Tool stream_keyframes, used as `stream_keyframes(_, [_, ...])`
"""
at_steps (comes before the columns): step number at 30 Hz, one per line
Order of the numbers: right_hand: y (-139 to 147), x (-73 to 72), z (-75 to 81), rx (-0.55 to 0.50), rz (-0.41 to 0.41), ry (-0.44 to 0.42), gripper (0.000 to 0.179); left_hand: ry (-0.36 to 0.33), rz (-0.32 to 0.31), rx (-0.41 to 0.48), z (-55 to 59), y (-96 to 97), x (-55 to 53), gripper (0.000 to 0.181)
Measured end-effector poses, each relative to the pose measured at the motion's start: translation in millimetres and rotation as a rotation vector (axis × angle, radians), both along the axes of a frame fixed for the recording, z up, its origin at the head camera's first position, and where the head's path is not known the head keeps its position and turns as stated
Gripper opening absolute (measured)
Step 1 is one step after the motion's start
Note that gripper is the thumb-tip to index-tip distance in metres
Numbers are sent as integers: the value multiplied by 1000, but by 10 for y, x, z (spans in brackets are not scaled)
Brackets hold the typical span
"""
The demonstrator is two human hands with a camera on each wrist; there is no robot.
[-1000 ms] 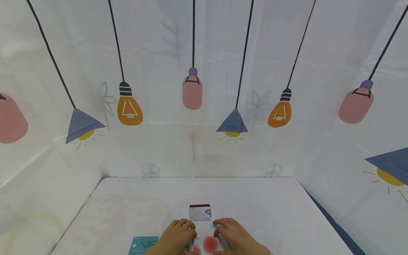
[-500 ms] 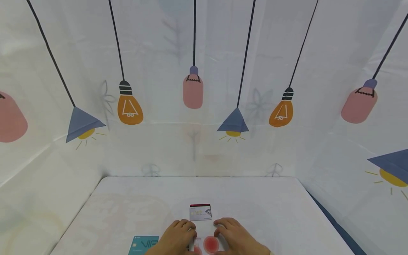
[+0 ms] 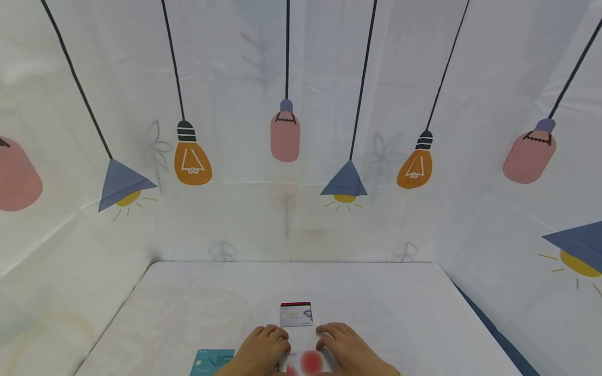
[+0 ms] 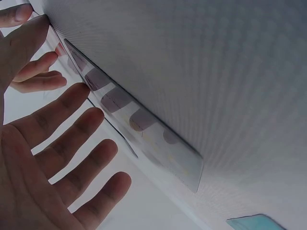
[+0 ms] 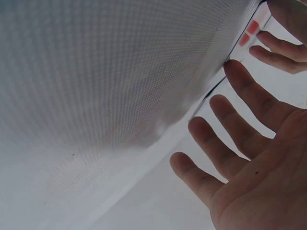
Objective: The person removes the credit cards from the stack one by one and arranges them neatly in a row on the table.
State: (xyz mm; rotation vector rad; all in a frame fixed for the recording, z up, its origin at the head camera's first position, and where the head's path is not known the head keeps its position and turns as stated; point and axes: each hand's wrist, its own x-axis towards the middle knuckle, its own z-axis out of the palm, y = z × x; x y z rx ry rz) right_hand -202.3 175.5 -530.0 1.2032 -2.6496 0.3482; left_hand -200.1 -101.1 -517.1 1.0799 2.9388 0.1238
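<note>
On the white table (image 3: 376,303), a white card with red-pink circles (image 3: 311,362) lies between my two hands. My left hand (image 3: 261,351) is at its left edge, index fingertip and thumb right at the card and the other fingers loosely spread. Opposite it, my right hand (image 3: 351,351) has its index fingertip and thumb at the right edge. The left wrist view shows another pale card with grey-purple patches (image 4: 115,99) under that hand, mostly hidden from the head camera. Just beyond my fingertips lies a silver card (image 3: 296,315) with a red strip showing along its far edge.
A teal card marked VIP (image 3: 212,361) lies left of my left hand, partly cut off by the frame. A white hanging sheet (image 3: 244,219) printed with lamps encloses the table at the back and sides.
The whole view shifts very slightly. My hands and the cards stay in the same places.
</note>
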Motion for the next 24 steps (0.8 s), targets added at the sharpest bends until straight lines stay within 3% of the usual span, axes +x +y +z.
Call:
stream_keyframes(7, [-11, 8, 23, 6, -10, -38, 55, -4, 2, 5, 7, 6, 3, 56])
stream_keyframes(18, [-6, -11, 27, 27, 4, 60, 56, 13, -11, 8, 2, 4, 9, 58])
stream_keyframes(24, [-5, -25, 88, -25, -32, -6, 45, 8, 26, 66, 42, 17, 25, 57])
